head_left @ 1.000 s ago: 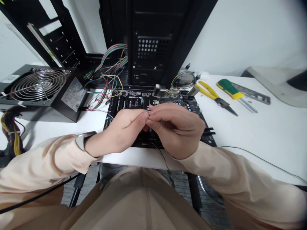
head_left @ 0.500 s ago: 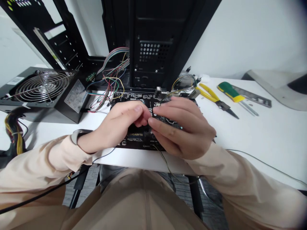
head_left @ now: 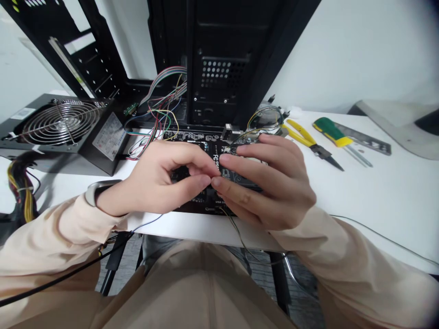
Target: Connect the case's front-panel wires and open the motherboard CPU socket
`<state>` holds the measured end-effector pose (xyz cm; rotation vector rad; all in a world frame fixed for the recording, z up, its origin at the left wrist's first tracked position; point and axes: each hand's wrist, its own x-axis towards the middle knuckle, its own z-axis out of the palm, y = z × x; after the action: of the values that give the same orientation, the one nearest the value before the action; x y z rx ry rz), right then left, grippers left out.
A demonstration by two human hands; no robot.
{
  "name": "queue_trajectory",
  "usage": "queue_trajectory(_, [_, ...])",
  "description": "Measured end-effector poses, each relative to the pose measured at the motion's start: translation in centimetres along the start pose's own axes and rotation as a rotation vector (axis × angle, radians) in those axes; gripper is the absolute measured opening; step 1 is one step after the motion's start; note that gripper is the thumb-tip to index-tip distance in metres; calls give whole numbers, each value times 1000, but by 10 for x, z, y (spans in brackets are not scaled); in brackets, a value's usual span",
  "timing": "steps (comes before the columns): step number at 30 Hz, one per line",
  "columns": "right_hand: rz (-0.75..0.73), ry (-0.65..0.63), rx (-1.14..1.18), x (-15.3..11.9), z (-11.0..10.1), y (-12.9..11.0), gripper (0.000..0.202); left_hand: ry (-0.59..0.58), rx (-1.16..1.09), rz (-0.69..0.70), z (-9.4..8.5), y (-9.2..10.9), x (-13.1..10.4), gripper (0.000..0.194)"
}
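Over a black motherboard (head_left: 192,209) on the white table, my two hands meet at their fingertips. My left hand (head_left: 161,176) curves in from the left, thumb and forefinger closed in a pinch. Against that pinch rests the thumb of my right hand (head_left: 270,183), whose fingers are bent together above the board's right part. Anything held between the fingertips is too small or too hidden to make out. Thin wires (head_left: 233,224) run from the board's front edge down over the table edge. Much of the board lies hidden under my hands.
Behind the board stands a black computer case (head_left: 222,55), with a bundle of coloured wires (head_left: 164,114) hanging out. A power supply (head_left: 65,132) sits at left. On the right lie yellow-handled pliers (head_left: 310,144), a green-and-yellow screwdriver (head_left: 334,132) and a perforated metal plate (head_left: 365,139).
My left thumb has come down and its tip now meets the forefinger, opening a gap inside the hand. My right hand has shifted slightly right, its fingers a little straighter.
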<state>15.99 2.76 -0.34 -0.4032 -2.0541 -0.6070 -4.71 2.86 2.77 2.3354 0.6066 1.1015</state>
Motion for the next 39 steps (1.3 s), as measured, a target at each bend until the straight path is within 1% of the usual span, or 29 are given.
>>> queue_trajectory(2, [12,-63,66,0,-1,2,14,-5,35,63,-1,-1,0,10])
queue_trajectory(6, [51,-155,370,2,-3,7,17,-25,101,149,-1,-1,-1,11])
queue_trajectory(9, [109,-188,553,3,-1,9,19,-22,203,209,-1,-2,-1,12])
queue_trajectory(14, [229,-258,748,4,-2,7,18,-30,366,366,-3,-6,-2,13])
queue_trajectory(17, [285,-285,810,4,-3,6,18,-21,382,398,-3,-7,-2,14])
queue_trajectory(22, [267,-292,824,4,-5,6,21,-15,334,322,0,-4,-2,17])
queue_trajectory(28, [272,-283,803,6,-6,6,20,16,282,259,4,-4,-3,17])
queue_trajectory(30, [241,-276,754,5,-7,6,20,15,267,237,5,-4,-4,16])
queue_trajectory(34, [154,-269,571,2,-8,6,22,32,223,216,7,-5,-4,17])
queue_trajectory(37, [129,-255,464,0,-8,4,22,17,187,218,8,-6,-4,17])
queue_trajectory(39, [125,-225,416,0,-8,3,22,-3,164,188,7,-5,-4,16])
